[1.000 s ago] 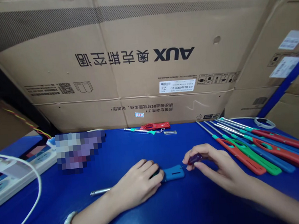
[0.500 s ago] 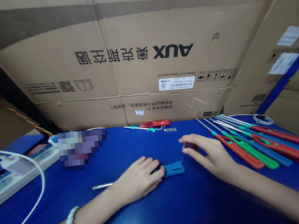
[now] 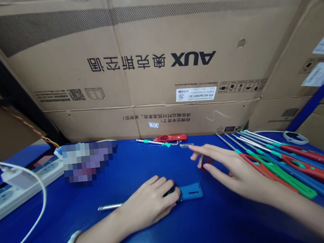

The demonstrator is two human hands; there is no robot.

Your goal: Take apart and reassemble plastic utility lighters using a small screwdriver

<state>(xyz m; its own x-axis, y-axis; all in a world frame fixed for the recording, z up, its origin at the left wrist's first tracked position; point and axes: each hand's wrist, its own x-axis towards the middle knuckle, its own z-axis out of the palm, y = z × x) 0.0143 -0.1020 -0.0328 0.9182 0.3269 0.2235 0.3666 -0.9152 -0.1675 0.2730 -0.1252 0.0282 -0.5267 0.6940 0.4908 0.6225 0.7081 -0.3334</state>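
Observation:
A blue-handled long lighter (image 3: 189, 192) lies on the blue table, its metal tube (image 3: 108, 207) sticking out to the left. My left hand (image 3: 151, 202) rests curled over its middle and holds it down. My right hand (image 3: 226, 167) hovers just right of the handle's end. It pinches a small dark purple part (image 3: 205, 162) from which a thin wire (image 3: 199, 180) runs down to the handle. The other fingers of that hand are stretched out.
Several long lighters (image 3: 277, 160) in red, green and blue lie in a row at the right. Another red lighter (image 3: 168, 139) and a small clear piece (image 3: 186, 145) lie by the big cardboard box (image 3: 156, 61). A white power strip (image 3: 16, 185) with a cable sits at the left.
My right hand has lifted the purple part up and away from the handle's end, tilting it so the wire points down. Its fingers have spread. My left hand has stayed put.

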